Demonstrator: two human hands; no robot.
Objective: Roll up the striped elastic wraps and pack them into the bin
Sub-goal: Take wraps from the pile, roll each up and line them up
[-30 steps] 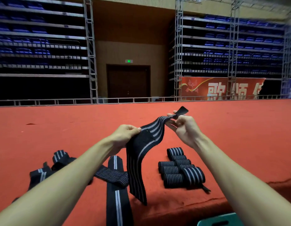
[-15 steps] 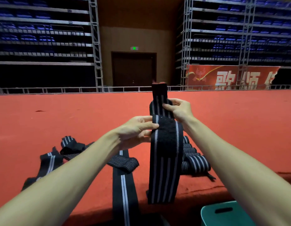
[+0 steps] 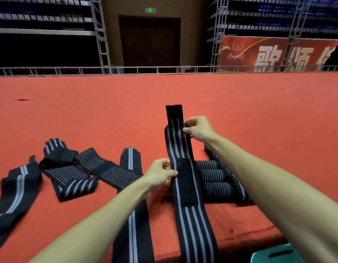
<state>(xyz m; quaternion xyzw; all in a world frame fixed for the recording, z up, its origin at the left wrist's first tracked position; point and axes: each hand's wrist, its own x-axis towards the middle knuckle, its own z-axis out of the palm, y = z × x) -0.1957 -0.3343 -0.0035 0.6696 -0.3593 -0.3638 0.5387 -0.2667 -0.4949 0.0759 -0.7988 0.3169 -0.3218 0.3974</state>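
Since the striped wrap (image 3: 180,145), pinched high by the right hand (image 3: 199,129) and mid-length by the left hand (image 3: 160,172), was lowered and straightened, rolling can likely be started.

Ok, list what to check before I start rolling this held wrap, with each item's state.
1. Right hand pinches the wrap near its top end: ok.
2. Left hand pinches its edge beside the fuzzy patch: ok.
3. Wrap flat and untwisted between the hands: ok.
4. Lower end free: it drops past the carpeted edge, out of view: cannot tell.
5. Room in the bin: only a corner shows: cannot tell.
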